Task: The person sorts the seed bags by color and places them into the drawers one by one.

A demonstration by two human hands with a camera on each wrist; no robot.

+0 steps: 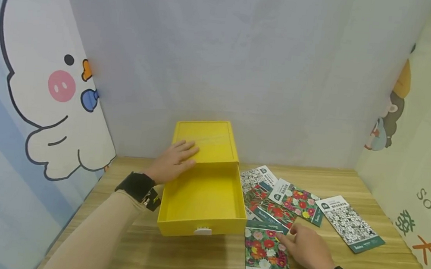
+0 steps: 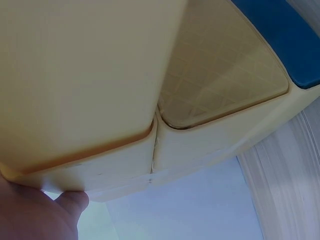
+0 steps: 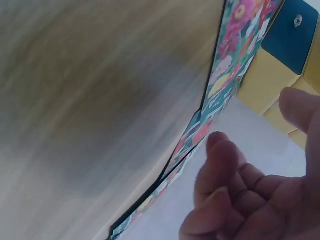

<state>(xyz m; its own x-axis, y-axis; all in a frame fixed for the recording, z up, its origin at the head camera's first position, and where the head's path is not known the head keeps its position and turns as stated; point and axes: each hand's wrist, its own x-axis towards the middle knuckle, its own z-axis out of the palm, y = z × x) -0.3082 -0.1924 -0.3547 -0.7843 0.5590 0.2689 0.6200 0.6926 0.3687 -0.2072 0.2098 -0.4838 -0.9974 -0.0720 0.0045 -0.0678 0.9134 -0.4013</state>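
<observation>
My left hand [image 1: 172, 161] rests with extended fingers on the top of a yellow box [image 1: 215, 141], near its left edge. The box's drawer [image 1: 200, 227] is pulled out toward me, with bare yellow floor inside and a small white handle [image 1: 202, 231] in front. In the left wrist view, part of that hand shows beside the yellow wall [image 2: 115, 175]. My right hand [image 1: 307, 248] is at the right edge of a flower seed packet [image 1: 266, 254] lying upside down to me. Its fingers look loosely bent in the right wrist view, gripping nothing.
Several other seed packets lie right of the box: a white-flower one [image 1: 351, 223] at the far right, a mixed-flower one [image 1: 298, 201], and overlapping red [image 1: 278, 212] and white ones [image 1: 252, 179]. A grey cloth [image 1: 284, 72] hangs behind the wooden table [image 1: 131, 243].
</observation>
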